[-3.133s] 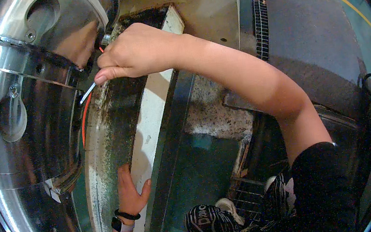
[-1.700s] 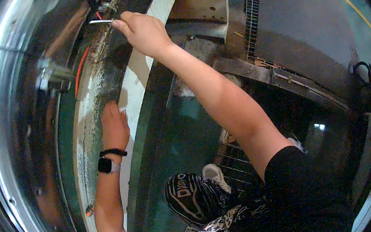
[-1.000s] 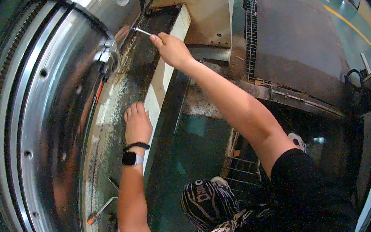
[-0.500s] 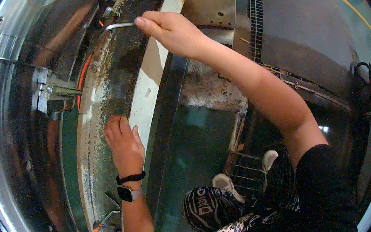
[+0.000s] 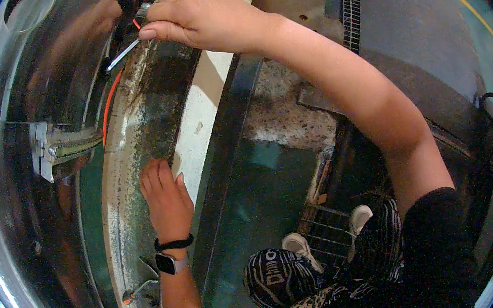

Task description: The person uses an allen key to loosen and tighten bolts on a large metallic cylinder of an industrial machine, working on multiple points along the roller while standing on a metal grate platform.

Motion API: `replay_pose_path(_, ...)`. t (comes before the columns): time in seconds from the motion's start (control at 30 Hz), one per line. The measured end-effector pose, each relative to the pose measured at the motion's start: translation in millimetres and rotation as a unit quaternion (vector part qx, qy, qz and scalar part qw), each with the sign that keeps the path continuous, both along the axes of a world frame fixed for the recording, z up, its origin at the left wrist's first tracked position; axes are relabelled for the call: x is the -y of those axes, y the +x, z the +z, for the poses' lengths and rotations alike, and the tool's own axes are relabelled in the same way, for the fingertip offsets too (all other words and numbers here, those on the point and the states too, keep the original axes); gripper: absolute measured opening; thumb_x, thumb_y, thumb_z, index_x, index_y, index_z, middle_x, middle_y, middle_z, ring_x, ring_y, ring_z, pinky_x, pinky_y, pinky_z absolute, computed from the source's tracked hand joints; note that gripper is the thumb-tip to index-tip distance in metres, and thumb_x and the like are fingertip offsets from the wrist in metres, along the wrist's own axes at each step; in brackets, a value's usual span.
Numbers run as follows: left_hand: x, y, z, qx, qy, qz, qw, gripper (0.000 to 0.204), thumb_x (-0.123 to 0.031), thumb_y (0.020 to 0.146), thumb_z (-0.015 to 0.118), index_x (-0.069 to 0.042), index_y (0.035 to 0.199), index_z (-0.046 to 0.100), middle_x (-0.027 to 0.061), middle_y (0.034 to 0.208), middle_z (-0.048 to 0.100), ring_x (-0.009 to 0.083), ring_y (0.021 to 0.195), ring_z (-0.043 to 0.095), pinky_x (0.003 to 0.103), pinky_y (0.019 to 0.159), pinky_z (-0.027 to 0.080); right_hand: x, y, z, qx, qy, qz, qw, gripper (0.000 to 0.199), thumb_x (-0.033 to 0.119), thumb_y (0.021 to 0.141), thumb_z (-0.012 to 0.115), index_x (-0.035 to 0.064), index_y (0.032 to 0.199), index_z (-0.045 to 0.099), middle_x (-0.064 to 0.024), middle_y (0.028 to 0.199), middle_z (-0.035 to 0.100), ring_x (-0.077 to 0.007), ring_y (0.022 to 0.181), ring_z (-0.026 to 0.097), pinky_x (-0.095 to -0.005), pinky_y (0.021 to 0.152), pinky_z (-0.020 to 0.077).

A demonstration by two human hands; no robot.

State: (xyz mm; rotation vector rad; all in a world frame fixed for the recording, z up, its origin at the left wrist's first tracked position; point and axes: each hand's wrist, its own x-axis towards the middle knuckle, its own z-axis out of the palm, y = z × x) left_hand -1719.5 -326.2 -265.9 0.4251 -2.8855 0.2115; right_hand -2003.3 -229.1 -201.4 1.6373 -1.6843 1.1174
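My right hand [image 5: 202, 21] is closed around a slim silver bent bar that looks like a hex key [image 5: 123, 54]. Its free end slants down to the left, by the edge of a large shiny metal drum [image 5: 3, 202]; whether it sits in a socket I cannot make out. Lower down, my left hand [image 5: 168, 203] lies flat and open on a worn, greasy metal ledge [image 5: 124, 184], palm down and holding nothing. Near the left wrist, a second bent silver key with an orange tip [image 5: 130, 299] rests on that ledge.
A metal bracket [image 5: 67, 148] sticks out from the drum toward the ledge. Along the ledge's edge runs an orange-red cord [image 5: 105, 113]. A white beam [image 5: 199, 123] borders the ledge on the right. A black cable chain [image 5: 351, 2] and a step with rungs [image 5: 326, 224] are farther right.
My right hand has moved left and slightly up, and the hex key has swung from level to slanting down-left. The drum's bracket and holes sit lower. My left hand has barely moved.
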Motion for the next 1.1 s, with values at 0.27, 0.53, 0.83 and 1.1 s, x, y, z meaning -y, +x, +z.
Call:
replay_pose_path(0.27, -0.4, 1.1, 1.3, 0.004, -0.005, -0.002, 1.0, 0.036, -0.005, 0.079, 0.055, 0.004, 0.111, 0.042, 0.0192, 0.115, 0.044, 0.0365, 0.112, 0.04, 0.047, 0.097, 0.03, -0.7, -1.2, 5.5, -0.039, 0.027, -0.018, 0.999, 0.044, 0.049, 0.088, 0.04, 0.0106, 0.078, 0.059, -0.0122, 0.072, 0.061, -0.0344, 0.072, 0.06, -0.0451, 0.062, 0.0485)
replay_pose_path(0.53, -2.3, 1.6, -1.6, 0.008, -0.009, 0.005, 1.0, 0.037, -0.006, 0.08, 0.054, 0.004, 0.113, 0.041, 0.0197, 0.116, 0.044, 0.0366, 0.112, 0.04, 0.046, 0.098, 0.03, 3.8, 52.6, -38.9, 0.25, 0.056, 0.002, 0.967, 0.047, 0.048, 0.091, 0.035, 0.0074, 0.079, 0.056, -0.0178, 0.067, 0.059, -0.0383, 0.065, 0.059, -0.0489, 0.058, 0.0476)
replay_pose_path(0.83, -1.6, -1.3, 7.3, 0.051, 0.119, 0.052, 0.99, 0.038, -0.006, 0.081, 0.053, 0.005, 0.114, 0.04, 0.0207, 0.113, 0.047, 0.038, 0.107, 0.042, 0.045, 0.093, 0.033, 14.2, 143.9, -38.3, 0.614, -0.132, 0.126, 0.768, 0.046, 0.038, 0.095, 0.036, 0.001, 0.068, 0.044, -0.0042, 0.06, 0.04, -0.0141, 0.06, 0.037, -0.0302, 0.058, 0.0349)
replay_pose_path(1.1, 7.2, 4.5, -3.5, 0.063, 0.071, 0.008, 0.995, 0.039, -0.01, 0.082, 0.053, 0.005, 0.116, 0.04, 0.0195, 0.113, 0.047, 0.0365, 0.107, 0.043, 0.044, 0.093, 0.034, 6.2, 162.5, -22.5, 0.717, -0.156, 0.18, 0.655, 0.046, 0.046, 0.092, 0.04, 0.0058, 0.07, 0.047, 0.0015, 0.06, 0.038, -0.0082, 0.057, 0.034, -0.024, 0.051, 0.0285)
